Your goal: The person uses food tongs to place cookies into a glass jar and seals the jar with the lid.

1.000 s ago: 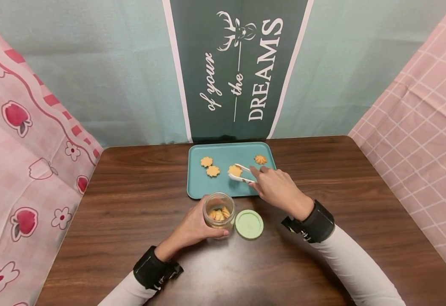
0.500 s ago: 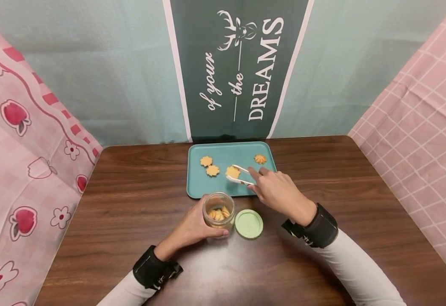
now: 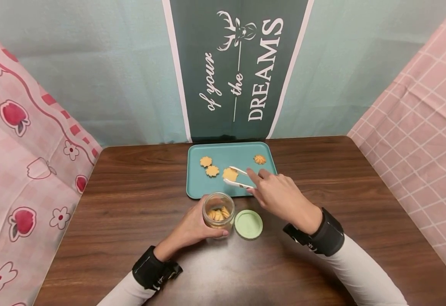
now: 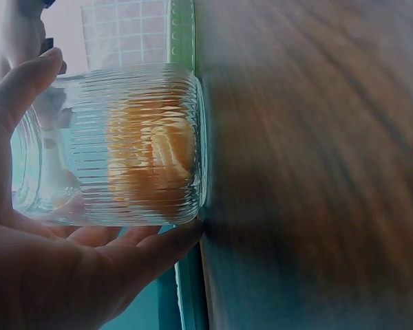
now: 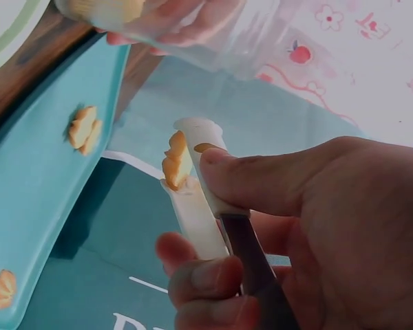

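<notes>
My left hand point(image 3: 193, 225) holds a ribbed glass jar point(image 4: 89, 158) upright on the table, thumb on one side and fingers on the other. Several piped cookies point(image 3: 218, 213) lie in its bottom, and the mouth is uncovered. My right hand point(image 3: 280, 195) grips small tongs point(image 3: 239, 184) with white tips and a dark handle. Between those tips a flower-shaped cookie point(image 5: 175, 162) is pinched, raised off the teal tray point(image 3: 197, 187). Two cookies point(image 3: 212, 171) remain on the tray's left part and one cookie point(image 3: 259, 159) near its back right corner.
A light green round lid point(image 3: 248, 224) lies on the wooden table point(image 3: 138, 182) just right of the jar. Behind the table hangs a teal and dark green cloth point(image 3: 131, 85). Patterned pink cloths stand at the left and right sides.
The right hand has moved slightly left and toward the jar, carrying the tongs and the cookie in them. The left hand and the jar have stayed in place.
</notes>
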The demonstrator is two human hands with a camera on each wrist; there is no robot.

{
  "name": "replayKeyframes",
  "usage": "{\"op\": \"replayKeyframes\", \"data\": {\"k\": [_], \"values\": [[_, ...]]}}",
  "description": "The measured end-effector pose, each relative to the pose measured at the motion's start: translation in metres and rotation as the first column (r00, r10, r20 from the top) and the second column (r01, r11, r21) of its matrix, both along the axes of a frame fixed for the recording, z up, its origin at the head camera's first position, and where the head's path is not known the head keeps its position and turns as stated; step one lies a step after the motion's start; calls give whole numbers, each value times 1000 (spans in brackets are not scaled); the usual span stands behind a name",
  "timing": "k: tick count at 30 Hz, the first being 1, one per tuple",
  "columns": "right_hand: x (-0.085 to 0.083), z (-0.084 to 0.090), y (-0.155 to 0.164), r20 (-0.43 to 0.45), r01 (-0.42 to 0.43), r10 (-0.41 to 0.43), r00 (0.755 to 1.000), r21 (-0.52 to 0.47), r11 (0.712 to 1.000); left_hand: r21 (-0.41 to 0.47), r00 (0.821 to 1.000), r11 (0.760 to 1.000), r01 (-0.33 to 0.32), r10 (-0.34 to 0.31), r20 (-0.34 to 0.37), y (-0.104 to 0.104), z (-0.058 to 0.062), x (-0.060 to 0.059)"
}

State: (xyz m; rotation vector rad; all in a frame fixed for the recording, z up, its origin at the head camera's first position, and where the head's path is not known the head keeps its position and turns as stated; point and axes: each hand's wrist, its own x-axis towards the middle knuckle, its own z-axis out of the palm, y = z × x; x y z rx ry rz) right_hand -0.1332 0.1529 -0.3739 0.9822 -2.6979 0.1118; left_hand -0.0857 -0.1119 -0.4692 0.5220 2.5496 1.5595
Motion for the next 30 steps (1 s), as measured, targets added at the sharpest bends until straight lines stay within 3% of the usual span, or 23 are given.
{"op": "replayKeyframes", "data": {"k": [30], "values": [[38, 17, 2, -105, -96, 94, 990, -17, 995, 10, 1000, 1000, 6, -6, -12, 0, -2, 0]]}}
